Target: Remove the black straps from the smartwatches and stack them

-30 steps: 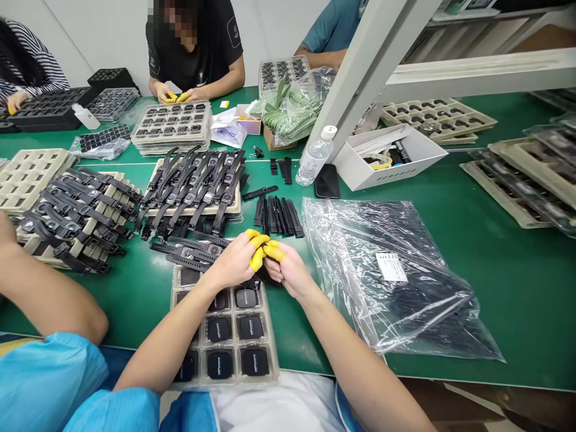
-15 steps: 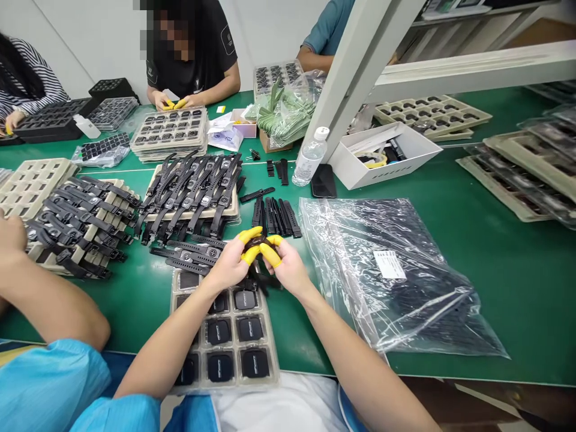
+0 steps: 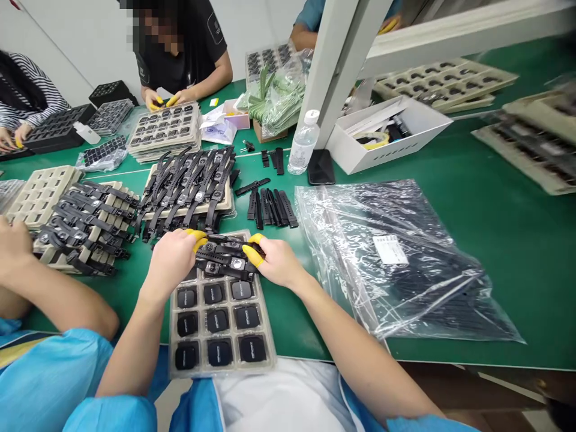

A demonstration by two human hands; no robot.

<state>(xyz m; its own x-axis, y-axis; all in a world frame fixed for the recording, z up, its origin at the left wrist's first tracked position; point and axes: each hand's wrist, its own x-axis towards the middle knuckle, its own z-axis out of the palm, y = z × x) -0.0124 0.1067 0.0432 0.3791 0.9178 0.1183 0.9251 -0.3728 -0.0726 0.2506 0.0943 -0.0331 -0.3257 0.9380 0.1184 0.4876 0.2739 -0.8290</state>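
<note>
My left hand (image 3: 173, 258) and my right hand (image 3: 279, 261), with yellow covers on the thumbs and fingers, pinch the two ends of a black watch (image 3: 225, 239) stretched between them. It is held low over several black watches (image 3: 218, 259) with straps, lying across the far end of a clear tray (image 3: 267, 336). Square black pieces (image 3: 219, 353) with pale lettering fill the tray's near pockets. My left hand covers part of the watches. Loose black straps (image 3: 272, 207) lie beyond my right hand.
Two trays piled with strapped watches (image 3: 189, 186) stand ahead and left. On the right lies a large plastic bag (image 3: 391, 282) of dark contents. A bottle (image 3: 303, 144), phone (image 3: 321, 167) and white box (image 3: 387, 138) stand farther back. A co-worker's arm (image 3: 58, 288) is close on the left.
My hands have moved apart, from close together around a dark piece to the two ends of the watch, now lower over the tray. The view has shifted slightly.
</note>
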